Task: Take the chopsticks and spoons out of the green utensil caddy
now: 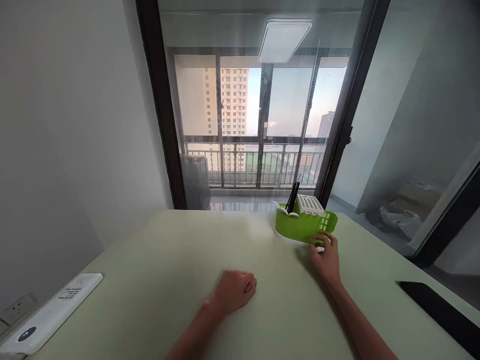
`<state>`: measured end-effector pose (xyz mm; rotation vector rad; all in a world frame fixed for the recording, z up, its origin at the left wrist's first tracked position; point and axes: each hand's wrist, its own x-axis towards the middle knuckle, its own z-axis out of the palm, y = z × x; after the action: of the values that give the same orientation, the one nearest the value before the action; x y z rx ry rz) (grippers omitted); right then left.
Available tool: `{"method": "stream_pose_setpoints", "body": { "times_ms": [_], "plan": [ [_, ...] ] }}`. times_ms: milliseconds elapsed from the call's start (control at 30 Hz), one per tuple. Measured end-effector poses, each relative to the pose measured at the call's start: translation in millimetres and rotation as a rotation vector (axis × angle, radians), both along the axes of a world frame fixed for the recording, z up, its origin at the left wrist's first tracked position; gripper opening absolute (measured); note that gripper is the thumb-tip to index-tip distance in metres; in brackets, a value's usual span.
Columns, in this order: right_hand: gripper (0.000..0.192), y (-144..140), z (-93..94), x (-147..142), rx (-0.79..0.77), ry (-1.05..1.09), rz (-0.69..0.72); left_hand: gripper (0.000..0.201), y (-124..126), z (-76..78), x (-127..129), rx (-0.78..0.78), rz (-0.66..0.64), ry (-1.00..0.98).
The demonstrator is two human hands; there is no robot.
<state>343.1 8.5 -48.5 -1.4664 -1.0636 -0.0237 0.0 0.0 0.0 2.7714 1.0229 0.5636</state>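
Observation:
A green and white plastic holder [300,224] stands on the pale table [157,280] near its far edge, with black chopsticks [293,198] and a white spoon sticking up from it. My right hand [325,256] reaches out and touches the holder's near right corner, fingers on its white base. My left hand [235,290] rests on the table in a loose fist, holding nothing, well short of the holder.
A white power strip [48,314] lies at the table's left edge near a wall socket [17,309]. A black flat object [438,312] lies at the right edge. Beyond the table are a glass sliding door and a balcony railing.

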Motion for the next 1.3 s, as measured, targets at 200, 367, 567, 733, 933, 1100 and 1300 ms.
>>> {"method": "stream_pose_setpoints", "body": {
  "times_ms": [200,367,567,733,933,1100,1300],
  "plan": [
    [0.027,-2,4.9,-5,-0.007,0.012,0.012,0.034,0,-0.1,1,0.006,-0.003,0.006],
    [0.025,-2,7.5,-9,0.021,-0.015,0.025,0.034,1,-2.7,1,0.018,0.002,0.002],
    [0.026,-3,8.7,-20,0.026,-0.015,0.104,0.034,2,-3.0,1,0.029,-0.009,-0.022],
    [0.021,-6,12.4,-33,0.043,-0.013,0.194,0.034,0,-1.6,2,0.034,-0.007,-0.014],
    [0.018,-13,22.6,-53,0.024,-0.020,0.342,0.034,0,-0.1,2,0.026,-0.003,0.014],
    [0.015,-19,28.2,-70,0.015,-0.040,0.469,0.033,-1,-0.2,1,0.040,0.015,0.044],
    [0.012,-25,33.4,-85,0.016,-0.055,0.580,0.034,-1,0.7,2,0.070,0.008,0.074]
  ]
}}
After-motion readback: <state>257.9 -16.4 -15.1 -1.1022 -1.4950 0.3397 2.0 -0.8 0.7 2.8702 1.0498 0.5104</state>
